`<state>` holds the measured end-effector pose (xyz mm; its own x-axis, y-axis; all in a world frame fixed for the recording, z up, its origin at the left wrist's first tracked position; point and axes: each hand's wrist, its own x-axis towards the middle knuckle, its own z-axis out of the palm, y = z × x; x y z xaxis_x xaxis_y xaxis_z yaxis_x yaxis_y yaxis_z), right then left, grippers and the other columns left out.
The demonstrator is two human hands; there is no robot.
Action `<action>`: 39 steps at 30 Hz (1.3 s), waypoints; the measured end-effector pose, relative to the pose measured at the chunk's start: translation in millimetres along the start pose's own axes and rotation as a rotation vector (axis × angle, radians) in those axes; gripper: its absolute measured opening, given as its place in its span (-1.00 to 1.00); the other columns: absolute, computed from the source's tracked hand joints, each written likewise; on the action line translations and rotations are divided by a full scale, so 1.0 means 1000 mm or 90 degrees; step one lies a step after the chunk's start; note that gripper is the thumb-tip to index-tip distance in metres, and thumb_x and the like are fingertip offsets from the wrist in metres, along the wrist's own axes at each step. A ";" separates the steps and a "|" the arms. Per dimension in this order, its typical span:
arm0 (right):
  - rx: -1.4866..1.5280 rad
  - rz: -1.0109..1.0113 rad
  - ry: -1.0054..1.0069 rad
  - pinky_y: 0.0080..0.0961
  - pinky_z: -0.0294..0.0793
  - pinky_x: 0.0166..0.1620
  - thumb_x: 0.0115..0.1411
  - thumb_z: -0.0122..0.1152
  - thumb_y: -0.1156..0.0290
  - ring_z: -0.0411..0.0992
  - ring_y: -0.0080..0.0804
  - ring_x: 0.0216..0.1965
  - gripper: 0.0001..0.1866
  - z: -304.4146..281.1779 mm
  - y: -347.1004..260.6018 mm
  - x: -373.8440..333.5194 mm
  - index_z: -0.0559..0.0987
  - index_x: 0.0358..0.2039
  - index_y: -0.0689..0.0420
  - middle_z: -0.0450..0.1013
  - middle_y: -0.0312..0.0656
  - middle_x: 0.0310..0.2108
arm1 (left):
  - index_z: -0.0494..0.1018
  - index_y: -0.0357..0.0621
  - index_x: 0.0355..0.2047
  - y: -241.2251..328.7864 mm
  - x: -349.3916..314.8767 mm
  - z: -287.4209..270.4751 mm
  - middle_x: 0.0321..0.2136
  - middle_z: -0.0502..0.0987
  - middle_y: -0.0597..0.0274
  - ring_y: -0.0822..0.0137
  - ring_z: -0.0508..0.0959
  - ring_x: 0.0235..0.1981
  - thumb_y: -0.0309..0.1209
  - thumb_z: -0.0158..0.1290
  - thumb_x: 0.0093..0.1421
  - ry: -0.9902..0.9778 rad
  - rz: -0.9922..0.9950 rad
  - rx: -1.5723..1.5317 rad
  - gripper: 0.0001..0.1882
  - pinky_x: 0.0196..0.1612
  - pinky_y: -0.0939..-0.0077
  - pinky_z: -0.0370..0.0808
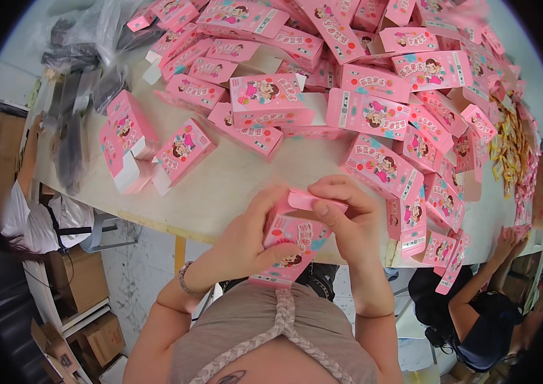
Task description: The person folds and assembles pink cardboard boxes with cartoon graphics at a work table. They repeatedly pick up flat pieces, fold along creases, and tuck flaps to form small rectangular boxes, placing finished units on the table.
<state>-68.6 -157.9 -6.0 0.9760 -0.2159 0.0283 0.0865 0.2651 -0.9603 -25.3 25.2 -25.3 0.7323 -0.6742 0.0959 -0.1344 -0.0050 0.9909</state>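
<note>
Close to my body, over the table's front edge, I hold a pink printed carton (298, 233) upright between both hands. My left hand (255, 233) wraps round its left side, thumb across the front panel. At the carton's top end, my right hand (347, 208) pinches the pink end flap between thumb and fingers. The flap stands partly folded over the opening; the inside of the carton is hidden. Beyond my left hand, two more pink cartons, one leaning (129, 131) and one lying flat (183, 150), rest on the table with pale flaps showing.
A large heap of pink cartons (374, 105) covers the table's back and right. Dark bundles in clear plastic (79, 96) lie at the left, gold sachets (507, 144) at the far right. Co-workers (482, 313) sit at both sides. Brown boxes (82, 275) fill a lower-left shelf.
</note>
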 end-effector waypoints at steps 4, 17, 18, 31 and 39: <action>-0.092 0.003 -0.078 -0.63 0.48 -0.20 0.07 0.26 0.59 0.44 -0.49 -0.17 -0.75 -0.009 -0.003 -0.004 0.60 -0.19 0.18 0.40 -0.13 -0.09 | 0.19 -0.14 0.12 0.006 -0.002 -0.006 0.01 0.30 0.00 0.14 0.41 -0.04 -0.29 0.19 0.10 -0.014 -0.028 0.011 -0.38 -0.03 0.35 0.38; -0.558 -0.118 -0.015 -0.44 0.37 -0.08 0.07 0.24 0.38 0.31 -0.36 0.08 -0.47 -0.019 -0.036 0.101 0.41 0.10 0.08 0.29 -0.06 0.14 | 0.13 -0.10 0.22 -0.002 -0.003 -0.100 0.18 0.17 0.05 0.15 0.22 0.20 -0.31 0.09 0.16 0.330 0.087 0.387 -0.37 0.08 0.28 0.33; -0.717 -0.240 0.082 -0.40 0.33 -0.04 0.05 0.25 0.36 0.28 -0.34 0.10 -0.44 -0.017 -0.035 0.121 0.39 0.11 0.07 0.27 -0.06 0.14 | 0.16 -0.14 0.18 0.001 0.001 -0.115 0.15 0.20 -0.02 0.07 0.24 0.17 -0.30 0.13 0.11 0.361 0.071 0.592 -0.35 0.14 0.24 0.26; -1.072 -0.331 -0.774 0.04 0.25 0.08 -0.22 0.39 0.42 0.34 -0.09 -0.01 -0.19 0.152 0.067 0.159 0.34 0.14 0.04 0.41 -0.14 -0.16 | 0.15 -0.30 0.16 -0.072 -0.012 -0.308 0.09 0.31 0.05 0.26 0.36 0.08 -0.28 0.26 0.02 0.472 -0.243 0.189 -0.23 0.12 0.38 0.30; -0.757 -0.374 -0.228 -0.30 0.43 -0.13 -0.07 0.34 0.38 0.38 -0.28 -0.02 -0.41 0.139 -0.012 0.163 0.41 0.03 0.10 0.40 -0.10 -0.09 | 0.03 -0.22 0.23 -0.060 -0.016 -0.308 0.05 0.36 0.09 0.31 0.42 0.02 -0.37 0.23 0.06 0.425 -0.152 0.006 -0.19 0.07 0.41 0.37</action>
<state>117.0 -65.2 49.1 0.8692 0.2848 0.4043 0.4565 -0.7765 -0.4344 176.7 263.4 -57.1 0.9948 -0.0577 -0.0835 0.0772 -0.1049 0.9915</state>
